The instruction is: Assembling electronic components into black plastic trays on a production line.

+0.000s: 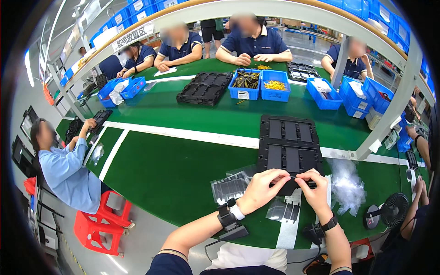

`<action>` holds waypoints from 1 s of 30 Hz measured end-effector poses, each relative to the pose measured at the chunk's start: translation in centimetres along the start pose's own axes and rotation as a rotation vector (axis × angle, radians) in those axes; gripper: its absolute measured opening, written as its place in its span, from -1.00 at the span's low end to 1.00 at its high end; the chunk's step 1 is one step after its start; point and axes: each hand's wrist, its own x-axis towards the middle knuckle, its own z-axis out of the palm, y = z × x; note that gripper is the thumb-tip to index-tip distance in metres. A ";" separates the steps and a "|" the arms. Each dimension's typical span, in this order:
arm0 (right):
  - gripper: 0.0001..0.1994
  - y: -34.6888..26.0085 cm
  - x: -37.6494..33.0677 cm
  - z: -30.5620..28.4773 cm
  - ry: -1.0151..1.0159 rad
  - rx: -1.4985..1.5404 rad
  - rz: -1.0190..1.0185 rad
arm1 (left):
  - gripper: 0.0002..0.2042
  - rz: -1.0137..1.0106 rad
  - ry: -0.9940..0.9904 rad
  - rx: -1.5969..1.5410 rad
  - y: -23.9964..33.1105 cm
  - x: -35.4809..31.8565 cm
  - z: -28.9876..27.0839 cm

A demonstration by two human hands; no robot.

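Observation:
My left hand [263, 189] and my right hand [315, 190] meet over the near edge of a black molded tray [263, 137]. The fingers of both are pinched together at one spot, tips almost touching. A small dark piece seems to lie between them, too small and covered to name. Flat dark grey rectangular plates [291, 131] sit in the tray's slots. Left of my left wrist lies a clear sheet with black strips [230, 186]. Another clear sheet with black strips [283, 211] lies between my forearms.
Crumpled clear film [347, 185] is heaped right of my right hand, near a small black fan [395, 210]. Across the green table [174, 160] stand blue bins [275, 95] and a stack of black trays [205, 88]. A metal post [389, 110] rises at right. Co-workers sit around.

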 end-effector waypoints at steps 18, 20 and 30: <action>-0.81 -0.3 -0.1 0.2 0.014 -0.114 -0.133 | -0.83 0.045 -0.018 0.052 -0.7 -0.1 0.1; -0.82 -0.2 -0.1 0.1 -0.001 -0.132 -0.130 | -0.81 0.094 -0.037 0.103 -0.9 -0.2 0.1; -0.85 -0.4 0.3 0.3 -0.023 -0.122 -0.105 | -0.87 0.092 -0.026 0.144 -0.6 0.3 0.2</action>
